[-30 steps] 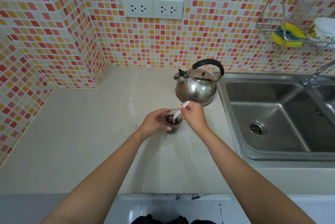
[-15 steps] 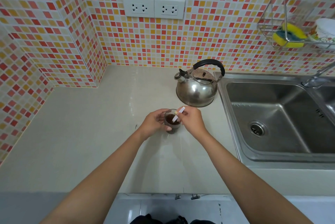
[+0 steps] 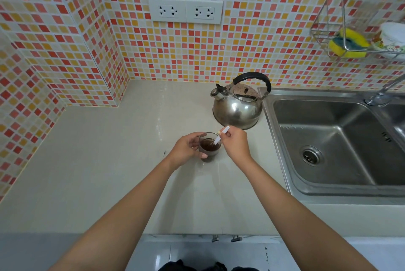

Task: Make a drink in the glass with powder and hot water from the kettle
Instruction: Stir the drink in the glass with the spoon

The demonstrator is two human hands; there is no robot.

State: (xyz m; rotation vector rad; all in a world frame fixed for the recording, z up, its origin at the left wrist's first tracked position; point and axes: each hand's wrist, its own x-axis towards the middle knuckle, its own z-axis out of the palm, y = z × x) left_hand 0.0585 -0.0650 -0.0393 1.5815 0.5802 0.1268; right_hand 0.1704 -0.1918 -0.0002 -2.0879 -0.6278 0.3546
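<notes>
A small clear glass (image 3: 209, 149) full of dark brown liquid stands on the pale counter (image 3: 109, 161). My left hand (image 3: 187, 149) wraps around its left side. My right hand (image 3: 235, 144) pinches a thin white stick (image 3: 221, 135) with a yellow band near its top; the stick's lower end dips into the drink. Just behind the glass sits a steel kettle (image 3: 237, 109) with a black handle, its spout pointing left.
A steel sink (image 3: 335, 145) lies to the right, with a tap at its far corner. A wire rack (image 3: 341, 36) on the tiled wall holds a yellow sponge and a white item. Two wall sockets (image 3: 185, 10) sit above the counter.
The stick has shifted within the glass as my right hand moved slightly left and nearer. My left hand keeps its hold on the glass.
</notes>
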